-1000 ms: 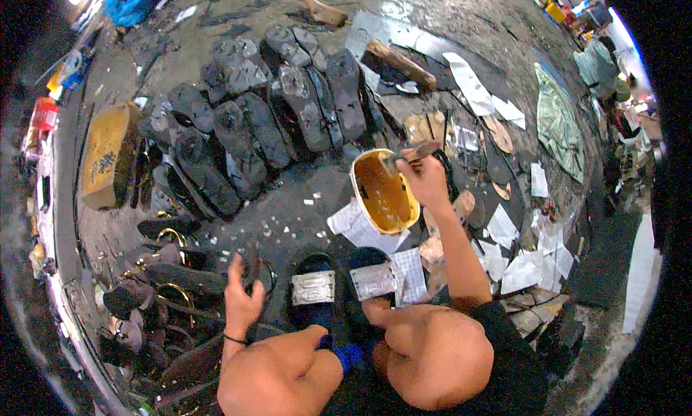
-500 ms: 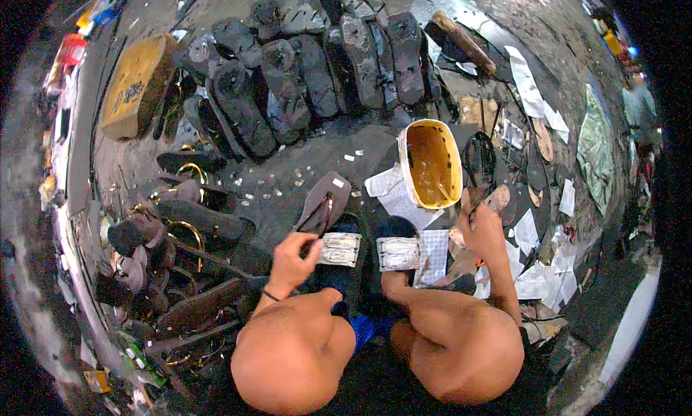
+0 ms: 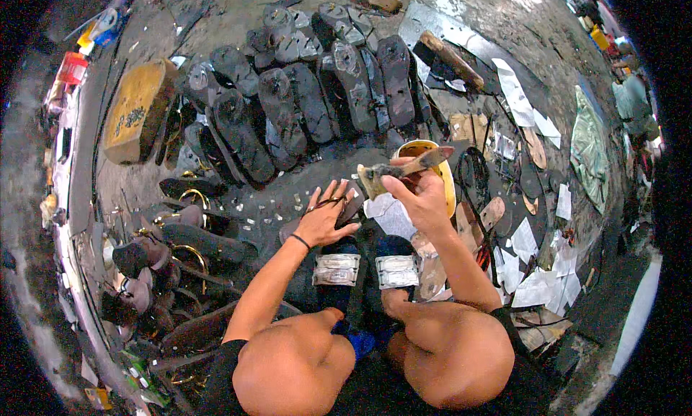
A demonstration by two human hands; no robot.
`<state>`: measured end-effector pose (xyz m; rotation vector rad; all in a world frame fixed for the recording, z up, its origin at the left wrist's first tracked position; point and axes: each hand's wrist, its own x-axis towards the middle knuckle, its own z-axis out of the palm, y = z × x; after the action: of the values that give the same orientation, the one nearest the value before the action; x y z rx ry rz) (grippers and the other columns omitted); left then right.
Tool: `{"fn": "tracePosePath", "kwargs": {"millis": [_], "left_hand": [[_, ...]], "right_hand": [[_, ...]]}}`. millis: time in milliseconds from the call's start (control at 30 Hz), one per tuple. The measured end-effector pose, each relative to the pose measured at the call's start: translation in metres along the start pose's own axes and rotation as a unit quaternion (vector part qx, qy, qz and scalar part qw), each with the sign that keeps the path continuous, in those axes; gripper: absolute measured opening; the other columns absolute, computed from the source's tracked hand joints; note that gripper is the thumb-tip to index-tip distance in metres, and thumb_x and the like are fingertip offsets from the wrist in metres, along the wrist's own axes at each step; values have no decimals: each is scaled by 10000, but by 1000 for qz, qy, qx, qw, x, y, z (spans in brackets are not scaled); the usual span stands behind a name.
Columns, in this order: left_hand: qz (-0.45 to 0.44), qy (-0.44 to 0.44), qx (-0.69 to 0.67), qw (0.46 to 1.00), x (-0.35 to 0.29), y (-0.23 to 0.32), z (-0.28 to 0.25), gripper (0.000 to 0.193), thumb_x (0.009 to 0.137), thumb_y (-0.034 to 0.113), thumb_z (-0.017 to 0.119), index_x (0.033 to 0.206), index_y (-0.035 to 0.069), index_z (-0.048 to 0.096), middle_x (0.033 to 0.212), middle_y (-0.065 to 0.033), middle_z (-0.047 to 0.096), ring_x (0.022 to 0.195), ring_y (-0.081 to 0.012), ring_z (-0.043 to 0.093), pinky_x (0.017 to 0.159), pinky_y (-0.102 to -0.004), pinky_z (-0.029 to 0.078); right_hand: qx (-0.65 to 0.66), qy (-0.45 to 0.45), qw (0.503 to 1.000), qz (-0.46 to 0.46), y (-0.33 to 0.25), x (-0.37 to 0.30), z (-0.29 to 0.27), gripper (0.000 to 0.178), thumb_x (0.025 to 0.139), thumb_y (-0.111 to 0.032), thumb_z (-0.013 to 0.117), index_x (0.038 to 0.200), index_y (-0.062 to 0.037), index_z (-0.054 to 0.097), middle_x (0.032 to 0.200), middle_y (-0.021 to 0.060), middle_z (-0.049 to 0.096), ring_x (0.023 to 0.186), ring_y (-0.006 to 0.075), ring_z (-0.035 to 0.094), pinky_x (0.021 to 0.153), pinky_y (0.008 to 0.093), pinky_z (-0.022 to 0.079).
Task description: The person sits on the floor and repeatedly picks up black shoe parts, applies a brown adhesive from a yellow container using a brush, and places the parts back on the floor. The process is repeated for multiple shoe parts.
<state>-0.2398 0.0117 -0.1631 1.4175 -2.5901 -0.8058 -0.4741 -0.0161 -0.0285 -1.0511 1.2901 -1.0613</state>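
Note:
A flat brush [image 3: 433, 158] with a wooden handle and dark, glue-stained bristles is gripped in my right hand [image 3: 425, 196]. It is raised beside a white-rimmed tub [image 3: 448, 193] with a yellow inside, partly hidden by that hand. My left hand [image 3: 328, 218] lies palm down with fingers spread on a dark thong sandal [image 3: 351, 208], covering much of it. The sandal's straps show around the fingers. Just below, my feet wear slippers with white buckled straps [image 3: 336, 270].
Rows of dark soles [image 3: 282, 117] stand beyond my hands. Finished-looking sandals with gold trim [image 3: 191, 236] are heaped at the left, near a yellow block [image 3: 137, 113]. Paper scraps [image 3: 526, 239] and a wooden roller-like piece [image 3: 454, 59] lie at the right.
My right hand has come from the right side toward the middle and now holds up the brush. My left hand has moved forward and spread over the sandal.

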Motion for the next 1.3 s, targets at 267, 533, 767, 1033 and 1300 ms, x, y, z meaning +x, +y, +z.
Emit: {"fn": "tracePosePath", "kwargs": {"millis": [267, 533, 767, 1033, 1300], "left_hand": [[-143, 167, -885, 411, 18, 49, -83, 528, 1057, 448, 329, 1292, 52, 588, 1171, -94, 677, 1019, -236, 665, 895, -385, 550], [-185, 211, -852, 443, 13, 75, -94, 575, 1048, 514, 326, 1275, 62, 599, 1155, -93, 682, 997, -246, 670, 877, -391, 554], [-179, 251, -823, 477, 10, 87, -102, 553, 1058, 488, 352, 1257, 37, 601, 1117, -104, 687, 933, -200, 685, 801, -348, 569], [-161, 304, -824, 451, 9, 77, -93, 551, 1049, 512, 364, 1265, 61, 594, 1124, -81, 678, 999, -218, 667, 901, -380, 540], [-225, 49, -921, 315, -112, 79, -77, 698, 996, 652, 332, 1286, 69, 585, 1179, -118, 666, 1007, -257, 665, 879, -393, 550]], "right_hand": [[-191, -19, 946, -260, -25, 15, 40, 280, 848, -97, 773, 1096, -29, 661, 941, 65, 702, 845, 145, 668, 762, 278, 518], [-170, -55, 952, -247, -25, -4, 45, 171, 875, -141, 719, 1019, -62, 671, 910, 118, 701, 883, 289, 688, 788, 383, 525], [-177, 4, 934, -311, -33, -9, 44, 174, 845, -171, 755, 943, -62, 661, 904, 109, 701, 881, 313, 689, 779, 356, 504], [78, -21, 996, -28, -34, -15, 67, 210, 897, -157, 721, 1054, -33, 658, 987, 63, 685, 929, 164, 639, 845, 326, 519], [362, 38, 919, 155, -26, 8, 21, 181, 953, -184, 660, 1111, -97, 644, 1006, 28, 689, 845, 123, 637, 710, 285, 501]]}}
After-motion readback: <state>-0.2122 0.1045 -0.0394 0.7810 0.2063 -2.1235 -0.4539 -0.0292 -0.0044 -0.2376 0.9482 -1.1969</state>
